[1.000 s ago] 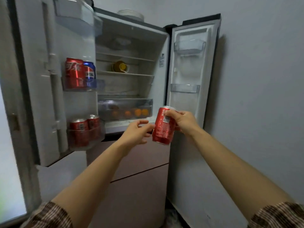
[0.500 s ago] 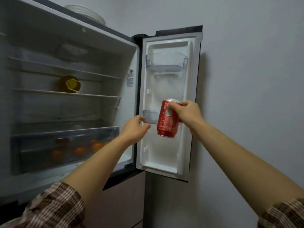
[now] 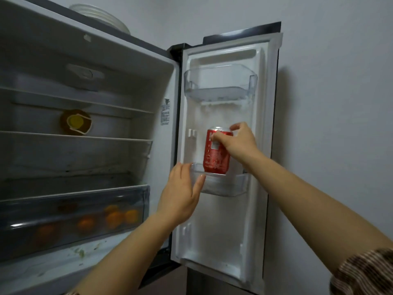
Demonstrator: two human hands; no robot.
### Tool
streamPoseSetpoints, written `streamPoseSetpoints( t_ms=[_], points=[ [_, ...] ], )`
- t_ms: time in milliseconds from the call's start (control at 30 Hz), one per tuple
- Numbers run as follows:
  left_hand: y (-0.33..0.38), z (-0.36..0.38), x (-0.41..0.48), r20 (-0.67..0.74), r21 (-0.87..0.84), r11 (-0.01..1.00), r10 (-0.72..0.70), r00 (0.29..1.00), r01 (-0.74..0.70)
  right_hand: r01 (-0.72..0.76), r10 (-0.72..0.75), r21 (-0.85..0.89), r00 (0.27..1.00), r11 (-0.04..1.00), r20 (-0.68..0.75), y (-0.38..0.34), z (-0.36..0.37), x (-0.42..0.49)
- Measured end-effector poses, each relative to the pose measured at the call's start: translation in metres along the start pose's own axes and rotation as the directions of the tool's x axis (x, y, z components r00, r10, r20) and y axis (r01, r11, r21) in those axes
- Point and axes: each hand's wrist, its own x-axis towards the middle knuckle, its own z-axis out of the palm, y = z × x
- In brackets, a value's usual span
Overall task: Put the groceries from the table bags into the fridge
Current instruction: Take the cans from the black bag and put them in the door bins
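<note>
A red metal drink can with a silver top rim and white print and a white label patch on its side is seen upright against the inner face of the white fridge door. Its base is level with the rim of the lower clear plastic door bin and sits partly behind that rim; it has not reached the bin floor. The can is gripped near its top by the right hand, the thumb and curled fingers wrapped round the upper wall. The left hand is held open, its fingers fairly straight at the left end of the bin and its thumb laid against the clear front; nothing is grasped by it. An upper clear door bin is mounted well above.

Half a second earlier the can was held slightly tilted in front of the door; it has since been straightened and brought over the bin. The left hand, then loosely curled near the door's inner edge, has been opened and moved to the bin.
</note>
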Motion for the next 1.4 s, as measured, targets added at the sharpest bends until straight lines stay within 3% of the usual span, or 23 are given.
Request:
streamPoseSetpoints(
  t_ms=[100, 500, 567, 700, 800, 933, 1067, 1200, 1300, 1400],
  points=[
    [-0.001, 0.011, -0.002, -0.071, 0.015, 1.000, 0.012, 0.997, -0.011, 0.000, 0.003, -0.092, 1.000, 0.996, 0.027, 0.022, 0.010, 0.006],
    [0.016, 0.032, -0.001, -0.142, 0.146, 0.989, 0.019, 0.990, 0.002, 0.025, -0.009, -0.064, 0.971, 0.998, 0.240, 0.047, -0.004, 0.027],
    [0.018, 0.032, -0.001, -0.141, 0.136, 0.991, 0.016, 0.990, 0.003, 0.092, -0.069, -0.080, 0.964, 0.993, 0.256, 0.049, -0.010, 0.026],
    [0.021, 0.022, -0.002, -0.097, 0.082, 0.997, 0.021, 0.995, -0.013, 0.338, -0.319, -0.140, 0.937, 0.931, 0.141, 0.051, -0.013, 0.018],
    [0.019, 0.008, -0.010, -0.023, 0.092, 0.995, -0.021, 1.000, 0.023, 0.501, -0.490, -0.150, 0.866, 0.853, 0.103, 0.047, -0.007, 0.008],
    [-0.004, -0.019, -0.051, -0.046, 0.173, 0.972, -0.156, 0.987, 0.162, 0.638, -0.625, -0.057, 0.766, 0.768, 0.152, 0.031, 0.015, -0.013],
    [-0.040, -0.070, -0.110, -0.107, 0.310, 0.879, -0.346, 0.932, 0.362, 0.653, -0.648, 0.091, 0.708, 0.752, 0.280, 0.006, 0.061, -0.053],
    [-0.047, -0.147, -0.187, -0.229, 0.410, 0.739, -0.484, 0.844, 0.535, 0.506, -0.567, 0.272, 0.636, 0.818, 0.524, -0.024, 0.121, -0.135],
    [-0.037, -0.211, -0.262, -0.361, 0.489, 0.577, -0.549, 0.754, 0.654, 0.353, -0.493, 0.350, 0.522, 0.868, 0.696, -0.053, 0.165, -0.219],
    [-0.015, -0.278, -0.350, -0.491, 0.489, 0.385, -0.620, 0.612, 0.783, 0.367, -0.528, 0.402, 0.366, 0.839, 0.767, -0.090, 0.194, -0.315]
  ],
)
